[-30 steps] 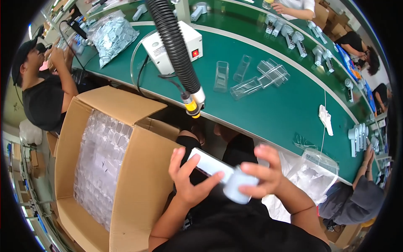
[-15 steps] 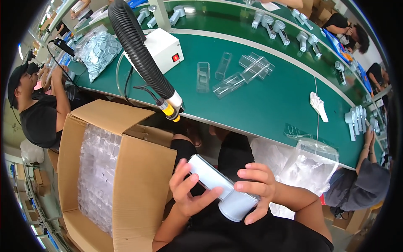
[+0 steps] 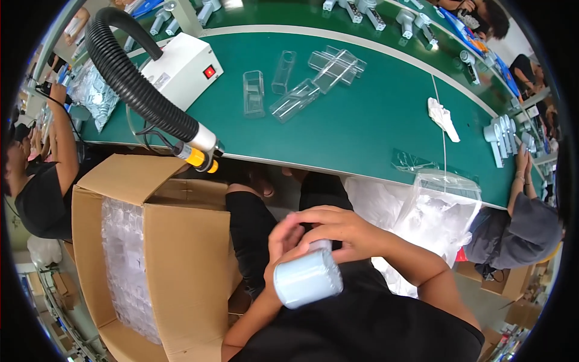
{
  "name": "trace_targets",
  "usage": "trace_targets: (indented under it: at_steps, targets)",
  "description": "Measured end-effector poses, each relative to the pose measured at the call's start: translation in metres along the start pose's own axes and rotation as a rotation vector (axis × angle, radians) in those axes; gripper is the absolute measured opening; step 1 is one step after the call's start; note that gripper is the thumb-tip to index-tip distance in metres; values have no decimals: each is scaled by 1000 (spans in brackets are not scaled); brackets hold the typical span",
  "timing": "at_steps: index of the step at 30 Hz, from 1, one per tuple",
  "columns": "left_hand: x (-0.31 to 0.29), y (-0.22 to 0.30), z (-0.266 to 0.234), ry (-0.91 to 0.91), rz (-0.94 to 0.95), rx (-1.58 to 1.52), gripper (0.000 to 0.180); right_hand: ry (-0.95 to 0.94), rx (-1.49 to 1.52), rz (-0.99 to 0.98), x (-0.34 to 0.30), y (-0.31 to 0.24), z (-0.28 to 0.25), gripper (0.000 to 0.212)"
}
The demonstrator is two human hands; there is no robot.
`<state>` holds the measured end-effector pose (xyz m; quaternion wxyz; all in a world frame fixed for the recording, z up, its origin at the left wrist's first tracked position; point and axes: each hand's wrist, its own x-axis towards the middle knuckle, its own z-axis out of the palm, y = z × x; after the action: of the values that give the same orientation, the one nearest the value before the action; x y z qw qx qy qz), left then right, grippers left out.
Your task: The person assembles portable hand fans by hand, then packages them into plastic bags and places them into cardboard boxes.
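Note:
Held over my lap is a light-blue device [image 3: 307,280] with a broad drum-shaped head, tilted so that the head points toward me. My left hand [image 3: 282,244] is closed round its handle side, fingers curled and slightly blurred. From the right, my right hand [image 3: 345,232] reaches across with bent fingers gripping the handle just beyond the head. Both hands hide most of the handle. On the green table ahead lie several clear plastic trays [image 3: 254,96], some stacked crosswise.
An open cardboard box [image 3: 187,271] of clear plastic pieces stands at my left. A black ribbed hose [image 3: 142,84] arches above it beside a white switch box [image 3: 187,69]. A white cloth [image 3: 443,119] and clear bag [image 3: 443,202] are rightward. Other people sit on both sides.
The device has turned: its handle pointed up-left with its long face showing, and now its head faces me. My right hand has moved left over the handle. The view has shifted right.

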<state>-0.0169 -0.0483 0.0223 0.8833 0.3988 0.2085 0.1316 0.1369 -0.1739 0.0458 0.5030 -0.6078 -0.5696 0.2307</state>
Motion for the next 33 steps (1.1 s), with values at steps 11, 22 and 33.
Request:
trace_targets:
  at_steps: [11, 22, 33]
  targets:
    - [18, 20, -33, -165, 28, 354, 79, -56, 150, 673, -34, -14, -10, 28]
    - [27, 8, -49, -187, 46, -20, 81, 63, -616, 58, -31, -23, 5, 45]
    - [28, -62, -107, -78, -312, 108, 60, -372, -146, 919, -23, -4, 39, 41]
